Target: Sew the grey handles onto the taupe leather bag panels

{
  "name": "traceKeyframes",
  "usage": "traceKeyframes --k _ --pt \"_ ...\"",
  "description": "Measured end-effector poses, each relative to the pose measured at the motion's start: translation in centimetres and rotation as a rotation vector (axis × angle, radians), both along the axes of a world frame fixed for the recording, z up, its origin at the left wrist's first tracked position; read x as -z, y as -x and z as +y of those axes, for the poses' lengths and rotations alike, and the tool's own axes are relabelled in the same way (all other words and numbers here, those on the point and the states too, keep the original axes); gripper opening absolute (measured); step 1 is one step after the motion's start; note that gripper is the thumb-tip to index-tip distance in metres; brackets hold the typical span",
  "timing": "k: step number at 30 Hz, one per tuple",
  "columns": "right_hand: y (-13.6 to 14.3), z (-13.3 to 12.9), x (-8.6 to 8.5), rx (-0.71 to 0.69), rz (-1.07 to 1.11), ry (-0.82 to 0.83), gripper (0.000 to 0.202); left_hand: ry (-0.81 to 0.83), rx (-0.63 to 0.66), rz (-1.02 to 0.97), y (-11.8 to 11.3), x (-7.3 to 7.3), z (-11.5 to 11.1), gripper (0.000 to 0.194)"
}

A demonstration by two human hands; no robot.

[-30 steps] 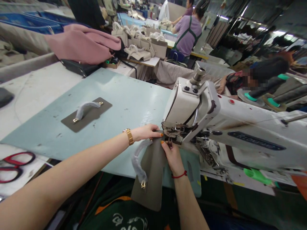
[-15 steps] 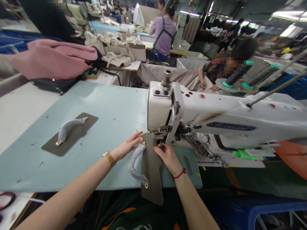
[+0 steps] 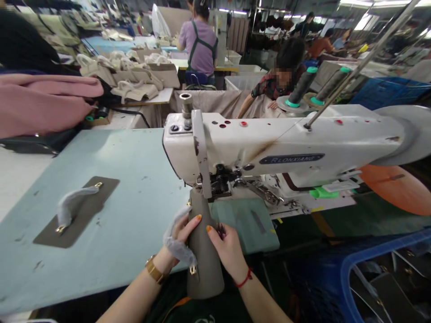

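Observation:
A grey-brown bag panel [image 3: 204, 242] runs from beneath the sewing machine's head [image 3: 183, 148] towards my body, its near end bent over the table edge. Along its left side arches a handle [image 3: 173, 233] wrapped in clear plastic, with gold metal fittings. My left hand [image 3: 180, 240] reaches under the handle and grips the panel's left side, thumb on top. On the opposite edge, my right hand [image 3: 230, 246] pinches the panel between thumb and fingers. A small dark metal tool [image 3: 221, 230], mostly hidden, is tucked in the right fingers.
A second panel with a wrapped handle [image 3: 79, 211] lies on the pale green tabletop [image 3: 134, 166]. Blue crate [image 3: 346, 269] with more panels stands at lower right. Thread cones [image 3: 301, 87] rise behind the machine. Pink material [image 3: 43, 103] lies left; co-workers sit beyond.
My left hand has moved from beside the panel's far end down to its left side and now grips it. The panel's near end has bent. The camera view has shifted right.

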State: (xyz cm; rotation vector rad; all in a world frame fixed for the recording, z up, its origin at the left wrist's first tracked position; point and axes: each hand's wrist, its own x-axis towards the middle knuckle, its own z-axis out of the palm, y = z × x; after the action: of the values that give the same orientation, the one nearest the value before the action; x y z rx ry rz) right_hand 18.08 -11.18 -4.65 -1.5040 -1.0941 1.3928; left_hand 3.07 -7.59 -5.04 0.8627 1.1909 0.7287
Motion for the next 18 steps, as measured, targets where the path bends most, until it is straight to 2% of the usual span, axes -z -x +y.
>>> traceKeyframes --k 4,13,18 --pt "0.0 0.0 -0.3 -0.014 -0.064 -0.036 0.037 0.053 0.014 -0.052 -0.3 -0.3 -0.3 0.058" --pt "0.1 0.1 -0.1 0.002 -0.060 -0.066 0.031 0.010 -0.050 -0.044 -0.9 0.4 -0.3 0.053" --pt "0.2 1.0 -0.5 0.008 -0.036 -0.063 0.029 -0.012 -0.082 -0.085 -0.9 0.0 0.3 0.047"
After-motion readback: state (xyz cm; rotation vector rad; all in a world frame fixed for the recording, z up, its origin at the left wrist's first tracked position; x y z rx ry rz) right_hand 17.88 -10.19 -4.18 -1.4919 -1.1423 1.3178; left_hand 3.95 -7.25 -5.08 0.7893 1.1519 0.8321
